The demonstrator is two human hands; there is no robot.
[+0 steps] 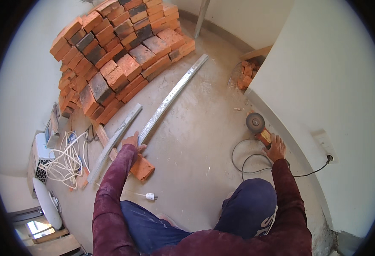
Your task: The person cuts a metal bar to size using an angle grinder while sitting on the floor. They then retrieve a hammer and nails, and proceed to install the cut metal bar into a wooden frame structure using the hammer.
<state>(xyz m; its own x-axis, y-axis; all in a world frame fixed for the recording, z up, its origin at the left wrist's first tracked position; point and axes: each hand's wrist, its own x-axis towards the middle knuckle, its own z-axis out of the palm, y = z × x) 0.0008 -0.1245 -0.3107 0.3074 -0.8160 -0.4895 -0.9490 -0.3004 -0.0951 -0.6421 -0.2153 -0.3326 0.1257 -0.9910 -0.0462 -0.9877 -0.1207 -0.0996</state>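
At far left, against the wall, a pale box with a mesh front [40,149], and just beside it on the floor a tangle of white cable [65,166]. Next, a shorter metal bar [115,143], slanting away across a wooden strip [102,135]. Beyond, a large stack of orange and dark-grey bricks [110,81] in stepped rows. Rests the left hand [133,141] at the near end of a long metal bar [174,91], with thumb apart and fingers partly curled there; cannot tell whether closed on it or only touching. Close below that hand, a single brick [143,168], and nearer the body a white plug [150,196]. From the left hand, long bar running diagonally over the bare floor, past the right end of the stack. Farther right, broken brick pieces [247,76] by the wall corner. Grips the rear body of an angle grinder [263,135] with the right hand [276,148], fingers wrapped round it, disc pointing away, near the right-hand wall; cannot tell whether lifted or resting on the floor. Behind it, a looping dark cord [256,171], leading to a wall socket [323,141].
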